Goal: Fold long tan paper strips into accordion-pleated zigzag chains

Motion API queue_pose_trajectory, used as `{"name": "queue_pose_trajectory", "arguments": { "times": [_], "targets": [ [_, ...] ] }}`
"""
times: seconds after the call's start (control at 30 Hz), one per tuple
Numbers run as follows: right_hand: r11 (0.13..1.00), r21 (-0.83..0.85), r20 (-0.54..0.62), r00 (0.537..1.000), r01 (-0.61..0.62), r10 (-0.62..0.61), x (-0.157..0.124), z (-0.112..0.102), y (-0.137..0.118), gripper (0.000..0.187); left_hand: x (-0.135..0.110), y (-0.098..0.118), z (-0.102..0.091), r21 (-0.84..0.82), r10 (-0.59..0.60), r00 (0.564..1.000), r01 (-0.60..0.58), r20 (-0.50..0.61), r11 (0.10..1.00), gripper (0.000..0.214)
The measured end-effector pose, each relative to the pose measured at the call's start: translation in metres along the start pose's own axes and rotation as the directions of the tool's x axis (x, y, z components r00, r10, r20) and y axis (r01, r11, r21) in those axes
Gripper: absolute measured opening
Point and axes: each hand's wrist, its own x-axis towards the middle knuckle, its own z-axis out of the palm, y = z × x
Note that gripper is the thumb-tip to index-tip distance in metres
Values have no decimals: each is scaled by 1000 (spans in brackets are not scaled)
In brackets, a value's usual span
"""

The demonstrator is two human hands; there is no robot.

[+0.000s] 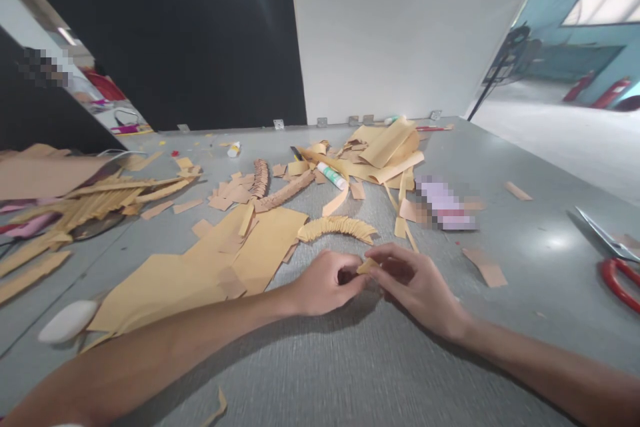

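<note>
Between my hands, above the near middle of the grey table, is a small piece of yellow paper (368, 266). My left hand (327, 283) pinches its left end between thumb and fingers. From the other side, the thumb and fingertips of my right hand (417, 287) close on the same piece. Just beyond them lies a curved strip of folded yellow paper (337, 229), apart from both hands. Farther back, a brown folded-paper strip (285, 192) bends across the table near a white and green glue stick (332, 176).
Large yellow paper sheets (165, 280) lie left of my hands, with a white computer mouse (69, 321) beside them. Red-handled scissors (620, 267) rest at the right. A heap of yellow paper (385, 150) sits toward the back, before a black and white partition (380, 33).
</note>
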Motion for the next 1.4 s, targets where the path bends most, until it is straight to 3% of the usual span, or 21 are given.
{"name": "queue_pose_trajectory", "arguments": {
  "times": [0.13, 0.3, 0.4, 0.5, 0.6, 0.8, 0.97, 1.1, 1.27, 1.4],
  "targets": [
    [993, 102, 5, 999, -53, 52, 1, 1, 2, 19, 0, -1, 2, 51, -1, 999, 3, -43, 999, 35],
    [979, 192, -210, 971, -73, 113, 5, -1, 7, 25, -1, -2, 3, 97, 36, 989, -22, -146, 995, 19],
    [979, 198, -311, 945, -42, 104, 9, -3, 10, 27, 2, -9, -1, 293, 171, 953, -95, -249, 951, 20],
    [988, 155, -353, 933, -11, 66, 13, -4, 11, 27, 6, -18, -7, 544, 287, 946, -164, -149, 823, 43],
    [979, 200, -359, 928, -31, 102, 14, -3, 13, 31, 7, -21, -10, 657, 253, 962, -126, -102, 743, 48],
    [961, 276, -318, 940, -30, 121, 14, -2, 16, 38, 1, -7, -1, 745, 147, 979, 6, -140, 667, 32],
    [958, 287, -279, 954, -26, 109, 13, -1, 16, 39, -3, 0, 2, 615, 114, 989, -34, -91, 788, 36],
    [950, 310, -266, 958, -21, 108, 13, 0, 17, 37, -5, 9, -2, 402, 32, 990, 27, -137, 915, 46],
    [973, 206, -316, 948, 101, -31, 9, 1, 12, 26, -4, 23, -9, 157, -32, 978, 65, -206, 985, 32],
    [983, 83, -307, 943, 162, -130, 1, 1, 5, 15, -1, 21, -9, -247, -70, 996, 55, -52, 967, 26]
  ]
}}
